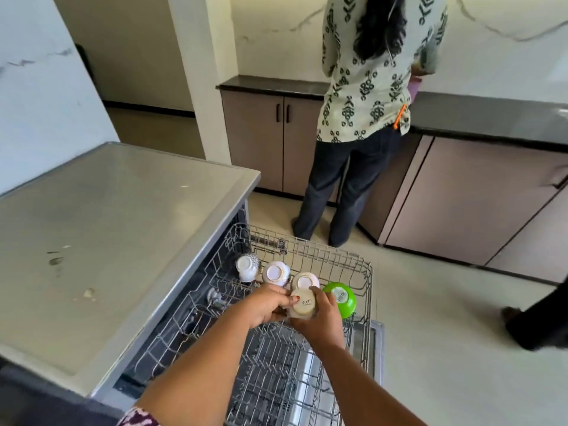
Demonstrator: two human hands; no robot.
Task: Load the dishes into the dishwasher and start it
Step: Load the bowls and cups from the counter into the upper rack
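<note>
Cups upside down in upper rack (365,273): four — white cup (246,267), second (275,273), third (305,281), held (302,304). Green bowl (341,298): one.

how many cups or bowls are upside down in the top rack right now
5: three white cups in a row, a green bowl at right, a beige cup in both hands. Others may be hidden.

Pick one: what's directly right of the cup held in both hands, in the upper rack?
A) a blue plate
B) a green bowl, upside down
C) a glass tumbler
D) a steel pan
B: the green bowl sits base-up with a label showing, just right of the beige cup that the left hand and right hand grip over the upper rack.
</note>
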